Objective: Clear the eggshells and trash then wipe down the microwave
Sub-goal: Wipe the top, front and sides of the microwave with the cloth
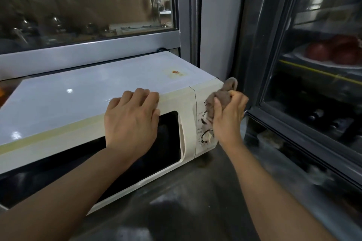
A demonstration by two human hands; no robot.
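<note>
A cream microwave [82, 92] with a dark door window stands on a steel counter, its door closed. My left hand [131, 121] rests on the front top edge above the door, fingers bent over the rim. My right hand [228, 117] grips a bunched brown cloth [219, 100] and presses it against the control panel, over the upper dial. The lower dial [207, 137] shows just below the cloth. No eggshells or trash are in view.
The steel counter [195, 191] runs in front of and right of the microwave. A glass-door cooler [317, 84] stands close on the right with a plate of red produce inside. A glass window with a metal frame [88, 49] rises behind the microwave.
</note>
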